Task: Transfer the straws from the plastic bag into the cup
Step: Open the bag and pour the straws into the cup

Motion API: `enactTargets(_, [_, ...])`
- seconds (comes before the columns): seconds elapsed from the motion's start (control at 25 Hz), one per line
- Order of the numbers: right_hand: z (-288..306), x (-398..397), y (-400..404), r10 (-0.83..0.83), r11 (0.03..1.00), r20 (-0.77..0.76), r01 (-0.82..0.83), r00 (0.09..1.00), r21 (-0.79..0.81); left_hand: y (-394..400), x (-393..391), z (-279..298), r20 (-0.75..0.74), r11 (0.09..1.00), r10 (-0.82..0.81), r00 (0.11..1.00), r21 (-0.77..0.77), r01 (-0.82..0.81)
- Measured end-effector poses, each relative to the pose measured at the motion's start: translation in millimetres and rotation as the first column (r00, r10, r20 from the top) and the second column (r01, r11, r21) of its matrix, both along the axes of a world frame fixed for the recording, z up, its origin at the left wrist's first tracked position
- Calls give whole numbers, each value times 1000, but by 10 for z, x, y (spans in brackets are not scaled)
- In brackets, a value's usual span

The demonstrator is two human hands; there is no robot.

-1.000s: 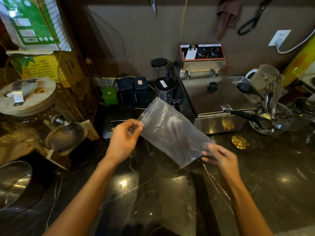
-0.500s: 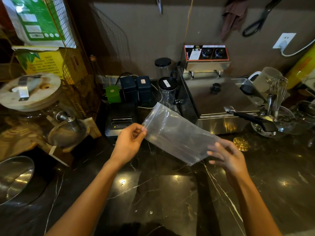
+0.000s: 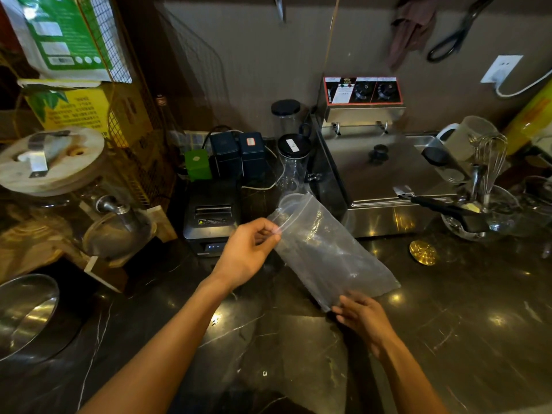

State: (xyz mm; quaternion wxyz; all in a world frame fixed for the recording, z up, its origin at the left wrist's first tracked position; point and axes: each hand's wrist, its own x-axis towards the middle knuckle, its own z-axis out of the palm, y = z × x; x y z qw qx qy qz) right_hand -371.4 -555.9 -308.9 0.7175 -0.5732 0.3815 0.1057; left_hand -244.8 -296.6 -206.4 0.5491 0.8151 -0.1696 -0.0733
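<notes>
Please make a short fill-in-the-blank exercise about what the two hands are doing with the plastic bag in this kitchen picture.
1. The left hand pinches the upper, open end of the clear ____ bag.
2. The right hand touches the bag at its ____ end.
3. Behind the bag stands a steel fryer with ____ black knobs on its control panel.
4. A wire ____ stands in the glass bowl at the right.

Missing words: plastic; lower; two; whisk
</notes>
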Motion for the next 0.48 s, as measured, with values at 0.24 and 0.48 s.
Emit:
enactTargets(0.24, [511, 58, -221, 10, 947, 272, 78, 962, -311, -122, 312, 303, 59, 995, 46, 997, -96, -40])
enactTargets(0.48, [1134, 200, -531, 177, 801, 402, 106, 898, -589, -366, 661, 241, -56, 960, 160, 986, -223, -168])
